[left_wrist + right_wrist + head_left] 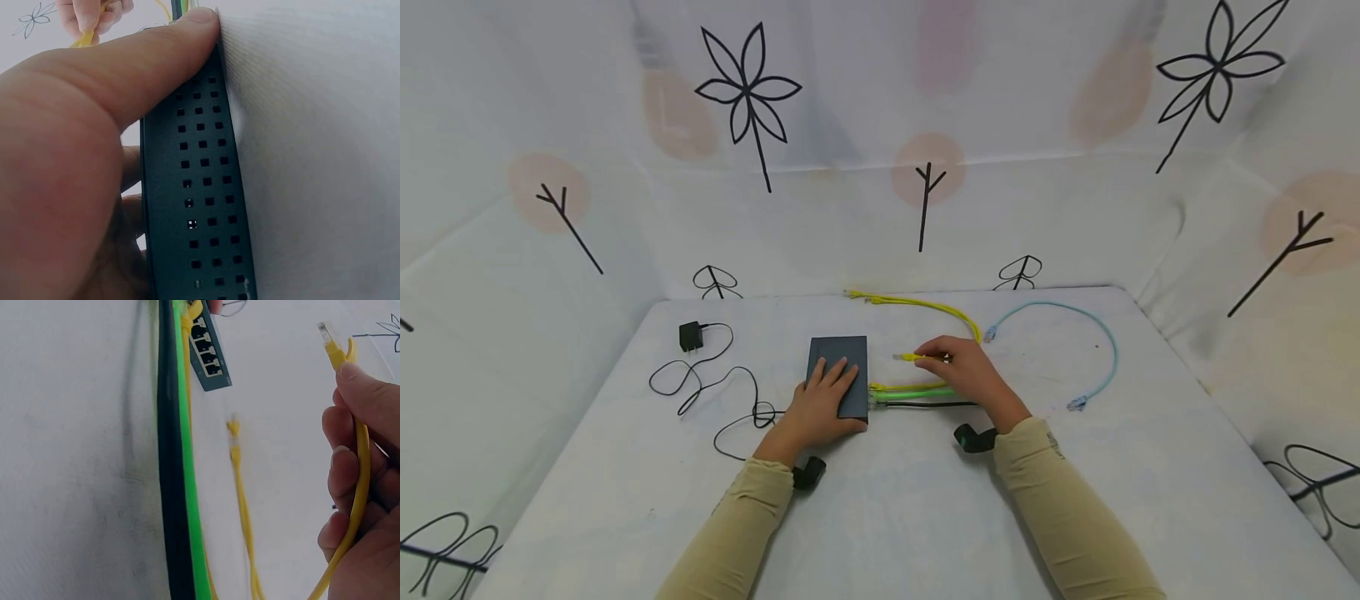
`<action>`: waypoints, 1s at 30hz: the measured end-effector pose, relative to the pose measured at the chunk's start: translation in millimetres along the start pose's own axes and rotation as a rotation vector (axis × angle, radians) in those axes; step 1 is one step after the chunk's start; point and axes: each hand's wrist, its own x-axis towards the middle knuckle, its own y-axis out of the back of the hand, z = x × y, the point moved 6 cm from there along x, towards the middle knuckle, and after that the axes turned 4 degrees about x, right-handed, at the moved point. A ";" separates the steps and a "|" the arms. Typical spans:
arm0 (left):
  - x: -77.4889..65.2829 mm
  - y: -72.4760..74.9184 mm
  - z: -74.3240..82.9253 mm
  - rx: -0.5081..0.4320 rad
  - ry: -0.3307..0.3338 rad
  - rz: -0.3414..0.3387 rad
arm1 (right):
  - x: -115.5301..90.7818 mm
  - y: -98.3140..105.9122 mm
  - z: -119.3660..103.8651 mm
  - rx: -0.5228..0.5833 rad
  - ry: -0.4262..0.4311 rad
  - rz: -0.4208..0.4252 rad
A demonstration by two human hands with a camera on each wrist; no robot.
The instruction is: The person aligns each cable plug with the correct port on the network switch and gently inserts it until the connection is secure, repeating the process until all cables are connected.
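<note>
A dark blue-grey network switch (856, 402) lies on the white table. My left hand (816, 412) rests on it, fingers spread straight across the top and thumb (169, 56) along its vented near side. Yellow, green (925, 393) and black (934, 405) cables run from the switch's right side. Several bare ports (207, 350) show in the right wrist view. Right of the switch, my right hand (966, 367) pinches a yellow network cable (361, 462) just behind its clear plug (324, 332). That plug points toward the switch, apart from it.
At the left, a black power adapter (690, 336) lies with its looped cord (745, 369). Another yellow cable (925, 302) lies at the back edge. A light blue cable (1114, 350) curves at the right. A patterned cloth surrounds the table.
</note>
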 end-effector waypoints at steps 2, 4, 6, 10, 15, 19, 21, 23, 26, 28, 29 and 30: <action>0.1 -0.1 -0.1 0.003 0.001 0.000 | 0.4 -2.0 -0.5 -0.003 -0.008 0.007; -0.2 0.1 0.1 0.005 0.002 0.001 | 0.4 -3.6 -2.1 -0.002 -0.009 0.015; -0.7 0.4 0.4 0.005 0.003 0.003 | 0.4 -5.5 -3.8 -0.004 -0.007 0.020; -0.9 0.5 0.6 0.006 0.008 -0.001 | 1.4 -11.2 -5.4 0.008 0.000 0.015; -0.7 0.6 0.8 0.009 0.012 -0.007 | 3.4 -17.4 -7.1 -0.003 0.047 0.012; -1.2 0.6 0.4 0.008 0.012 -0.009 | 4.8 -21.1 -6.8 -0.041 0.046 0.009; -1.2 0.6 0.1 0.008 0.012 -0.010 | 5.4 -22.7 -6.5 -0.054 0.034 0.002; -1.0 0.4 -0.2 0.007 0.012 -0.012 | 6.1 -24.8 -5.8 -0.069 0.025 -0.008; -0.6 0.0 -0.6 0.011 0.014 -0.015 | 6.5 -27.7 -5.8 -0.085 0.027 -0.022; -0.1 -0.3 -0.5 0.012 0.016 -0.018 | 6.6 -29.4 -5.5 -0.093 0.030 -0.030; 0.0 -0.3 -0.4 0.013 0.017 -0.018 | 6.5 -30.0 -5.8 -0.092 0.032 -0.034; 0.2 -0.2 -0.2 0.012 0.017 -0.017 | 6.7 -30.7 -5.5 -0.094 0.031 -0.038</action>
